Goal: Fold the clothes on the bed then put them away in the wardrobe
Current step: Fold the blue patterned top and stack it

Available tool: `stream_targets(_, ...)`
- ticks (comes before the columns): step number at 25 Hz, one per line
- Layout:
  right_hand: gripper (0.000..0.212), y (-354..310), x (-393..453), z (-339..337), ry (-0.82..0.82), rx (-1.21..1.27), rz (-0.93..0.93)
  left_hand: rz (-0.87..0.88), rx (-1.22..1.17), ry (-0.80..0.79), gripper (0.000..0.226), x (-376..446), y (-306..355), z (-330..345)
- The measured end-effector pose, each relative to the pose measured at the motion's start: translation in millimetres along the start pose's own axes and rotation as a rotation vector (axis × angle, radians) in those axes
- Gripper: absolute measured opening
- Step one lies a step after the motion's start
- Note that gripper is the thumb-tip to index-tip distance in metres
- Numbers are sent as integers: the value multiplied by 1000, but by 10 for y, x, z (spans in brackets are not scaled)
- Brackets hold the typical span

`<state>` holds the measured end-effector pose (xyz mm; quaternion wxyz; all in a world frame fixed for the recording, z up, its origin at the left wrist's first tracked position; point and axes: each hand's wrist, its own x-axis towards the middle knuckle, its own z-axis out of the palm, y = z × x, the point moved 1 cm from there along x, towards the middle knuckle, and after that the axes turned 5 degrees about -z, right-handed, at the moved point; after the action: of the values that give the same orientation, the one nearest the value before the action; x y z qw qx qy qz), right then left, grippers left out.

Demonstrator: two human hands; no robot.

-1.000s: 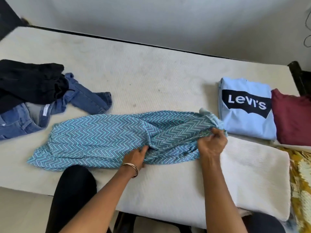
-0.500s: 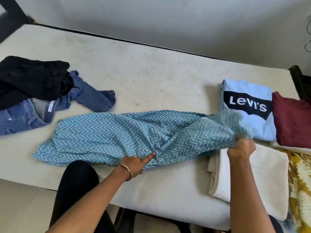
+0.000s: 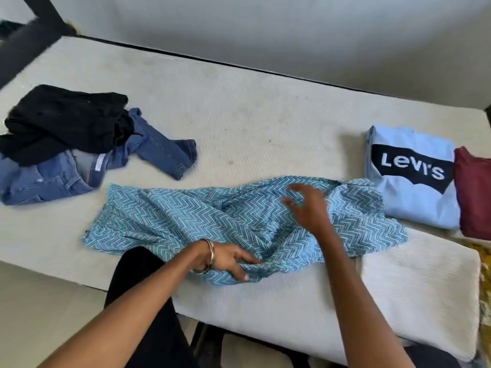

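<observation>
A teal zigzag-patterned garment [image 3: 172, 219] lies stretched left to right across the near part of the bed [image 3: 252, 115], rumpled in its middle. My left hand [image 3: 228, 261], with a bangle on the wrist, presses on the bunched near edge of the garment, its fingers spread. Blurred with motion, my right hand [image 3: 308, 205] hovers over the middle of the garment with fingers spread and holds nothing. The garment's right end [image 3: 372, 224] lies flat, partly on a folded cream blanket [image 3: 419, 288].
A black garment [image 3: 66, 123] is heaped on unfolded blue jeans [image 3: 162, 152] at the left. A folded light-blue Levi's T-shirt [image 3: 414, 197] and a folded maroon top [image 3: 475, 197] sit at the right. The wall runs behind the bed.
My right hand has let go of the garment's right end and swung left over its middle. That end now lies spread out. My left hand stays at the near edge.
</observation>
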<state>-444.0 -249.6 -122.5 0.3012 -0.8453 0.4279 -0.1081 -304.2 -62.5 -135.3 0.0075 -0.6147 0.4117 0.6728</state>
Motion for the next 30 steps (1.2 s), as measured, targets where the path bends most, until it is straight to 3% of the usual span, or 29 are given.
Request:
stream_targets(2, 52, -230, -61, 432, -445, 15, -89, 7, 42, 36, 60, 57, -70, 106)
stream_targets(3, 54, -321, -100, 618, -569, -49, -80, -23, -3, 84, 55, 69, -105, 133)
stream_targets(6, 50, -441, -203, 969, -713, -172, -105, -115, -121, 286, 27, 0, -306, -14)
stream_targets(8, 33, -451, -238, 1011, -915, -213, -209, -162, -313, 640, 13, -133, -626, -255)
stream_targets(10, 39, -471, -228, 941, -1157, -294, -230, -294, -477, 1091, 12, -345, -1059, -564)
stream_targets(11, 43, -490, -210, 896, -1238, -374, -191, -443, -504, 1261, 18, -467, -1294, -704)
stream_targets(12, 43, -531, -171, 866, -1262, -424, -137, -657, -558, 1349, 31, -570, -1557, -805)
stream_targets(13, 39, -562, -108, 848, -1220, -428, -117, -898, -653, 1332, 49, -656, -1786, -847)
stream_targets(14, 33, -609, -24, 846, -1125, -400, -135, -1076, -732, 1259, 63, -725, -2004, -852)
stream_targets(15, 33, -681, 57, 874, -999, -361, -159, -1134, -777, 1173, 70, -782, -2180, -838)
stream_targets(17, 40, -859, 208, 997, -761, -269, -207, -953, -894, 1113, 66, -846, -2392, -802)
stream_targets(18, 39, -945, 251, 1064, -709, -214, -219, -816, -1012, 1184, 64, -863, -2421, -775)
stream_targets(20, 33, -1134, 249, 1186, -729, -155, -260, -772, -1174, 1378, 65, -957, -2376, -787)
stream_targets(22, 29, -1248, 226, 1242, -724, -79, -309, -803, -1150, 1492, 60, -1087, -2156, -870)
stream_targets(24, 27, -1373, 201, 1149, -633, 20, -358, -700, -1044, 1611, 46, -1243, -1875, -975)
stream_targets(26, 40, -1548, 202, 1010, -570, 151, -394, -541, -952, 1679, 29, -1398, -1533, -1108)
stream_targets(27, 53, -1688, 166, 902, -575, 257, -393, -376, -978, 1649, 22, -1463, -1307, -1162)
stream_targets(29, 79, -2008, 104, 685, -569, 470, -408, 96, -1136, 1410, 12, -1541, -683, -1197)
stream_targets(30, 82, -2144, 105, 609, -510, 543, -420, 278, -1179, 1291, 11, -1579, -376, -1180)
